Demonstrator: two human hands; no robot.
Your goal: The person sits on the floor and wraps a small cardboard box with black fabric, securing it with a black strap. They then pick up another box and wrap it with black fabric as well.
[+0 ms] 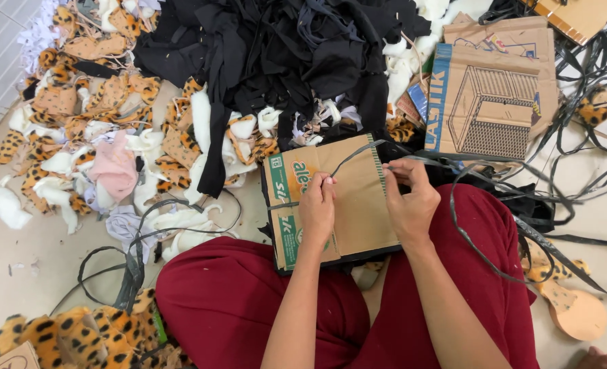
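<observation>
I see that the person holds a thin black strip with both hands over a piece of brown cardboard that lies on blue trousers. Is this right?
Not quite: the trousers are dark red, not blue, as the head view shows. The rest holds: the left hand and the right hand hold a thin black strip over the brown cardboard on the lap.

I see a brown cardboard piece point(348, 198) with green printed panels on my dark red trousers point(249, 301). The strap point(358, 154) is black. Black cloth point(276, 48) is heaped beyond; orange, black-spotted leopard scraps point(112, 96) mix with white bits point(10, 205) and a pink piece point(116, 167).
</observation>
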